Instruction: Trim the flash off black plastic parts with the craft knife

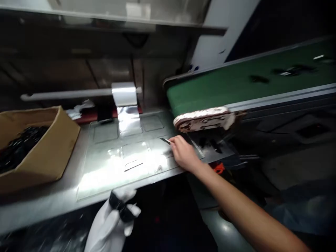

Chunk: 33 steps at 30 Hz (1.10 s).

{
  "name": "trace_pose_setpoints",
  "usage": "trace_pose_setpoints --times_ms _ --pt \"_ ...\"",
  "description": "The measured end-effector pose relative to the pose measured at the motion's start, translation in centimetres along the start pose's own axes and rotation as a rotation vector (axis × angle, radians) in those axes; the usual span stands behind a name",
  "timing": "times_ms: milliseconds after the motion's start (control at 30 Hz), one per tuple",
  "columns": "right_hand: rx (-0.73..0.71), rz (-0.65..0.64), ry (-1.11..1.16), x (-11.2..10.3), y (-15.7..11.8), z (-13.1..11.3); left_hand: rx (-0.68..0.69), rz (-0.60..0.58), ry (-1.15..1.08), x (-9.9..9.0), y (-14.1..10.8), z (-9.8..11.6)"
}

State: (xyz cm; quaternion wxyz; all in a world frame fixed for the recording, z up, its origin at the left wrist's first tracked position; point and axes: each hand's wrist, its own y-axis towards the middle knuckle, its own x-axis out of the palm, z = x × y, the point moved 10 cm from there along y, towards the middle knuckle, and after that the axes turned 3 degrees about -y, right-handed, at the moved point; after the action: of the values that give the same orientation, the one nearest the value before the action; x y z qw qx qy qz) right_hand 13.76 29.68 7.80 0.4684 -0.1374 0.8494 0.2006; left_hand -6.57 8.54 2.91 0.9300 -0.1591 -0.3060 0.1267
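My left hand (111, 220), in a white glove, is closed around a small black part (122, 207) in front of the bench's near edge. Bare, my right hand (183, 151) pinches a thin, dark-tipped tool (165, 140), too small to name surely, over the right side of a clear sheet (102, 175). A narrow black strip (133, 167) lies on that sheet, with a fainter curved line beside it. Glare washes out part of the surface. Behind it, a roll of silvery film (124, 94) hangs on a white rod, its free end reaching down onto the sheet.
On the left stands a cardboard box (67, 140) of black parts (23, 143). A green conveyor belt (210, 91) carries several dark pieces at right, its rounded end (204, 119) close beyond my right hand. Dark pieces (215, 145) lie below it, near something orange (219, 168).
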Motion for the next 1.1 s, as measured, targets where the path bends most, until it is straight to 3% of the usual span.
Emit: trace_pose_setpoints --times_ms 67,167,300,500,700,933,1100 --pt "-0.103 -0.141 0.148 0.3 -2.0 -3.4 0.045 -0.046 -0.075 1.1 0.1 -0.3" --pt "-0.375 -0.407 0.430 0.3 -5.7 -9.7 0.080 -0.108 -0.156 2.5 0.1 -0.8" --pt "-0.476 -0.499 0.562 0.3 -7.9 -13.7 0.067 -0.190 -0.206 3.8 -0.5 -1.5" --pt "-0.507 -0.470 0.516 2.0 -7.9 -14.8 0.051 -0.247 -0.186 4.0 -1.3 -1.7" --pt "-0.563 -0.403 0.422 2.3 -8.5 -15.4 0.073 -0.190 -0.151 2.2 -1.3 -1.8" --pt "-0.555 -0.511 0.343 2.6 -8.8 -15.4 0.013 -0.304 -0.197 2.5 -1.5 -2.6" --pt "-0.576 -0.545 0.297 2.9 -9.0 -15.4 -0.006 -0.294 -0.197 2.6 -1.8 -2.8"
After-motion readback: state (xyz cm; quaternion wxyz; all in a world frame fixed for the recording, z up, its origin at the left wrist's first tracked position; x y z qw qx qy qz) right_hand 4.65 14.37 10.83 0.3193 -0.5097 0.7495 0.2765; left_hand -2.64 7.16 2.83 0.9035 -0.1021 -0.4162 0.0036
